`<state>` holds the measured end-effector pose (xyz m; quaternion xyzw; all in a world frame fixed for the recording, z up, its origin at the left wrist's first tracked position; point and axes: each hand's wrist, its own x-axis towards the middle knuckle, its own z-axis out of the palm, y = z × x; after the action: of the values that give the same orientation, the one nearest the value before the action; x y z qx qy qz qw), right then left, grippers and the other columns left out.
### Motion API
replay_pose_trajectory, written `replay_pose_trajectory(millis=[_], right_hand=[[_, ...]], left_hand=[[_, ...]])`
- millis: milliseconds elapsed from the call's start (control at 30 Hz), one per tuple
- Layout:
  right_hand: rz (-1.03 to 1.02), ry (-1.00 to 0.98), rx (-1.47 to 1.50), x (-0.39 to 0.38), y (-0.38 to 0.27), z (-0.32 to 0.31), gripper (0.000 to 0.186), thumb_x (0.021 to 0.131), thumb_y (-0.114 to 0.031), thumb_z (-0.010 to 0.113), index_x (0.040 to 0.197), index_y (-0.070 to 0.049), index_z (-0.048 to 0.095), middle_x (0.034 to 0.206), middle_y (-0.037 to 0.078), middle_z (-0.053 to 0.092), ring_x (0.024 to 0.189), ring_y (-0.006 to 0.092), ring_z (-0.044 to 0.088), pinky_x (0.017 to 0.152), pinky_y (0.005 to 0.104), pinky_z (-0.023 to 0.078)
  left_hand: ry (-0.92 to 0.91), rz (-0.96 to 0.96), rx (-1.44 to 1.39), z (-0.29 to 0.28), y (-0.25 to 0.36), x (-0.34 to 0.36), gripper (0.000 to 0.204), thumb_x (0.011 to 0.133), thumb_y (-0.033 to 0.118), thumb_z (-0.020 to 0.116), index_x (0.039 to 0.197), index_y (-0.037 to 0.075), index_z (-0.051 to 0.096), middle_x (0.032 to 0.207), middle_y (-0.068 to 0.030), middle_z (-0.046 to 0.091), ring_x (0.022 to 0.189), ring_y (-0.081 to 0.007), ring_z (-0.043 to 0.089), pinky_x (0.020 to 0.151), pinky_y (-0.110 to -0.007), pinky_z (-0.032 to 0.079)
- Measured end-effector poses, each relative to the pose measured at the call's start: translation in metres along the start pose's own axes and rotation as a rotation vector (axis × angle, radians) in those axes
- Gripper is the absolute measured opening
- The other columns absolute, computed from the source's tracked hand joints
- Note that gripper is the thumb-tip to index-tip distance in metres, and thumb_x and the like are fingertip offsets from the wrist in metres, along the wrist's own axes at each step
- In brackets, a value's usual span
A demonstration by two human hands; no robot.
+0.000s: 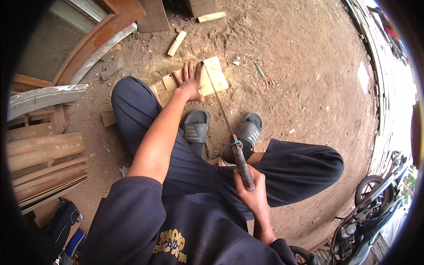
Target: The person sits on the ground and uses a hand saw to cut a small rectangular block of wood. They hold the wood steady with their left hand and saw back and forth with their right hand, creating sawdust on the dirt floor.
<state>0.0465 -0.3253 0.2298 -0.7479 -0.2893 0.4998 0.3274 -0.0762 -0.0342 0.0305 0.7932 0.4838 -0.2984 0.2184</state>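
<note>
My left hand (190, 84) lies flat on a pale wooden board (217, 73), its fingers spread and pressing on the top face. My right hand (252, 187) is wrapped round the dark, worn handle of a handsaw (224, 114), close to my lap. The saw's long narrow blade runs away from me, and its far end lies across the board just right of my left hand. A crosswise line shows on the board left of that hand. What props the board up is hidden.
My sandalled feet (196, 126) stand just below the board. Wood offcuts (177, 43) lie on the dirt ground (309, 88). Stacked planks (48, 150) and a wooden frame (88, 44) are at the left. A motorcycle (366, 207) stands at the lower right.
</note>
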Motion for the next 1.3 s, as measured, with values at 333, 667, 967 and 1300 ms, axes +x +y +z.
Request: replay_pose_trajectory(millis=[333,667,967,1300], right_hand=[[-0.009,-0.091,-0.103,0.012,0.000,-0.029,0.025,0.089,-0.015,0.066,0.077,0.002,0.052,0.058,0.008,0.041,0.058,0.0100,0.035,0.051,0.0310,0.035],[-0.027,-0.119,-0.058,0.009,0.004,-0.022,0.025,0.088,-0.015,0.067,0.080,0.003,0.052,0.058,0.011,0.041,0.058,0.0109,0.033,0.052,0.0320,0.036],[0.037,-0.073,-0.095,-0.014,-0.026,-0.010,0.022,0.091,-0.016,0.064,0.085,0.003,0.056,0.058,0.018,0.051,0.047,0.0240,0.044,0.053,0.0348,0.043],[0.011,-0.008,-0.002,-0.003,-0.034,0.008,0.022,0.092,-0.011,0.063,0.078,0.003,0.054,0.059,0.003,0.041,0.060,0.0058,0.034,0.050,0.0291,0.034]], left_hand=[[0.026,0.017,-0.024,-0.001,0.001,-0.004,0.146,0.058,0.037,0.089,0.150,0.004,-0.020,0.154,-0.0295,-0.021,0.143,-0.0419,-0.024,0.105,-0.075,-0.007],[0.011,0.016,-0.036,-0.004,0.003,-0.004,0.145,0.058,0.037,0.088,0.150,0.004,-0.019,0.153,-0.0303,-0.023,0.142,-0.0408,-0.028,0.104,-0.074,-0.010],[-0.040,0.029,0.040,-0.001,0.009,-0.010,0.146,0.058,0.038,0.088,0.150,0.007,-0.021,0.157,-0.0232,-0.021,0.143,-0.0390,-0.024,0.106,-0.074,-0.007],[0.005,0.048,0.016,0.005,0.005,-0.007,0.145,0.059,0.036,0.088,0.150,0.008,-0.021,0.157,-0.0247,-0.018,0.144,-0.0400,-0.024,0.104,-0.075,-0.008]])
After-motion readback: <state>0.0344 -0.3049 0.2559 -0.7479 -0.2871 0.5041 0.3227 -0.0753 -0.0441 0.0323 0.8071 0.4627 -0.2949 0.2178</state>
